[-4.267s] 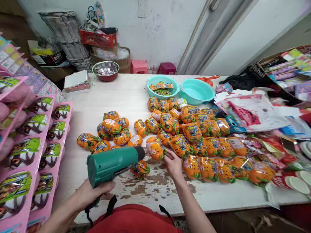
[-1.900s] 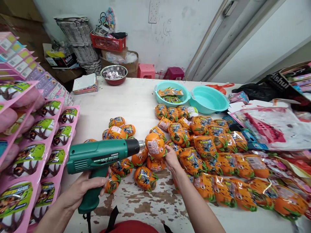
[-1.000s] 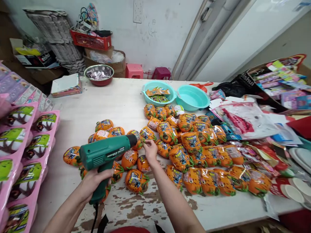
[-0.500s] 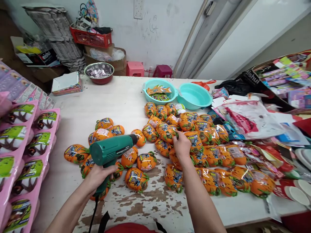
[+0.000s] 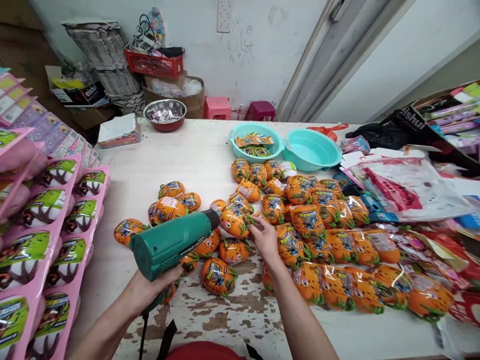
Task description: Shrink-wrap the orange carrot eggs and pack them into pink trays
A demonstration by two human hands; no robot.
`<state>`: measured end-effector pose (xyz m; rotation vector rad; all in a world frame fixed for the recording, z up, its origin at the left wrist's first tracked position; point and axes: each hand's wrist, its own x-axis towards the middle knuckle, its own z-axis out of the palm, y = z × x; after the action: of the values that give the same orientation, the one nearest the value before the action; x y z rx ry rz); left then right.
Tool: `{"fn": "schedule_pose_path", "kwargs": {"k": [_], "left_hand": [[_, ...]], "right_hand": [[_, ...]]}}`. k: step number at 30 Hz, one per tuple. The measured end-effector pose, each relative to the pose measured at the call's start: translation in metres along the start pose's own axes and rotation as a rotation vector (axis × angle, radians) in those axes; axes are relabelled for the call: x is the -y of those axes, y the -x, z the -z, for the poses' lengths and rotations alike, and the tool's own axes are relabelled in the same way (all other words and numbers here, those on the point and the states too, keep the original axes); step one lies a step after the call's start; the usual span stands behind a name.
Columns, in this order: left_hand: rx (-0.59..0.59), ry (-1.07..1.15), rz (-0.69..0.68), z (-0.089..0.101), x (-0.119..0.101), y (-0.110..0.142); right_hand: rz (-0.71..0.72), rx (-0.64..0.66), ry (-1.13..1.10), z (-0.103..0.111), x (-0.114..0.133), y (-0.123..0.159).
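A green heat gun is gripped by its handle in my left hand, nozzle pointing right. Close in front of the nozzle is an orange wrapped egg, pinched at its right end by the fingers of my right hand. The egg has a shiny printed film with green at its end. Loose orange eggs lie under and around the heat gun. To the right of my right hand, many more wrapped eggs sit in rows and a pile.
Two turquoise basins stand at the back, the left one holding orange and green wrappers. Pink trays of packed eggs line the left edge. A metal bowl and a box stand back left. Plastic bags clutter the right.
My right hand has come away from the pile and moved left, bringing an orange egg up to the nozzle. The heat gun has stayed in my left hand. The view has shifted slightly left.
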<state>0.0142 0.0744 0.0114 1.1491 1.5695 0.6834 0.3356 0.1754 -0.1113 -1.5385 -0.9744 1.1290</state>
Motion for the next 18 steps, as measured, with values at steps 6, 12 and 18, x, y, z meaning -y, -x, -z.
{"fn": "schedule_pose_path", "kwargs": {"k": [6,12,18], "left_hand": [[0.153,-0.078,0.071,0.011,-0.006,0.012],[0.129,0.084,0.108,0.011,0.000,0.011],[0.116,0.263,0.231,0.018,-0.002,0.009]], "right_hand": [[0.305,-0.040,0.261,0.003,0.009,0.009],[0.706,0.060,0.452,0.002,0.026,0.016],[0.354,0.079,0.247,0.002,0.016,0.009]]}}
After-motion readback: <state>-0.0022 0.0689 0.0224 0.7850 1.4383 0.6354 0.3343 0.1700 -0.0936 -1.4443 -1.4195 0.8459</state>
